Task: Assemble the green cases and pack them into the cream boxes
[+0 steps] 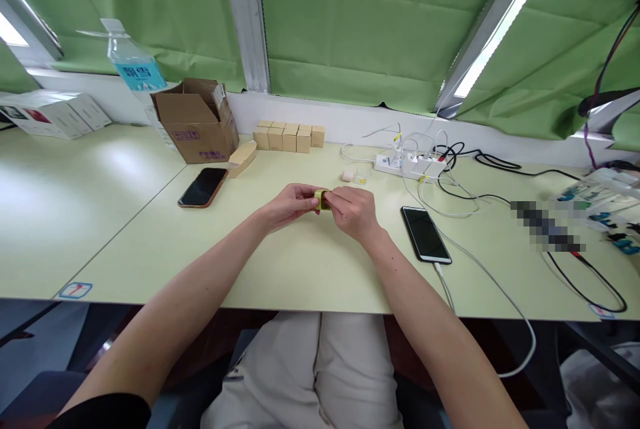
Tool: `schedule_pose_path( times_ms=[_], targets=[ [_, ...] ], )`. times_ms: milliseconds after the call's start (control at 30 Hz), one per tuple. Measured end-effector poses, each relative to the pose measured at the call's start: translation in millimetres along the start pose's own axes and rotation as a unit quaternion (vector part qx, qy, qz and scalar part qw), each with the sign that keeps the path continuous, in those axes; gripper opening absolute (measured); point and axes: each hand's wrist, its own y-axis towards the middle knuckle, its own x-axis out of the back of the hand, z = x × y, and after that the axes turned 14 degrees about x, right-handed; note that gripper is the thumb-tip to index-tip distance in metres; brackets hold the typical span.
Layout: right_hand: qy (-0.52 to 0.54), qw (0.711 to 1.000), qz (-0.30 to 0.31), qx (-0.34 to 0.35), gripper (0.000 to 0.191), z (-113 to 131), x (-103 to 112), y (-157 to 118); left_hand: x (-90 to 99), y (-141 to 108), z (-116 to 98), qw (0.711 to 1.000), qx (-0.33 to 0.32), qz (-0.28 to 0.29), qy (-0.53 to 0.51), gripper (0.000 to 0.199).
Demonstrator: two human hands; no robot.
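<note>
Above the middle of the table, my left hand [293,205] pinches a small yellow-green, hollow-looking piece [317,200] between thumb and fingers. My right hand [354,210] meets it from the other side, fingers bent together at its dark opening. Whether those right fingers hold some smaller part is hidden. Just beyond the right hand lie a small pale pink item [347,176] and a small clear piece with yellow in it [361,180].
Several small tan boxes [290,138] line the back, beside an open cardboard box [200,129] and a flattish tan carton [243,158]. One phone [203,187] lies left; another phone [426,234], cabled, lies right. Behind it is a white power strip [415,167] with tangled cables.
</note>
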Motion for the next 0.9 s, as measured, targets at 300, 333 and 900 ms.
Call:
schedule_pose_path(
  times_ms=[300,333,900],
  targets=[
    [-0.011,1.0,-0.012,-0.005,0.029,1.4,0.0,-1.2,-0.4,1.7,1.4,1.0,0.003,0.007,-0.003,0.049],
    [-0.002,1.0,-0.025,-0.01,0.027,0.6,-0.3,-1.1,-0.4,1.7,1.2,1.0,-0.002,0.009,-0.009,0.048],
    [0.234,0.95,-0.159,-0.128,0.025,10.1,-10.8,0.8,-2.5,3.2,2.7,0.992,-0.046,-0.051,-0.106,0.046]
  ],
)
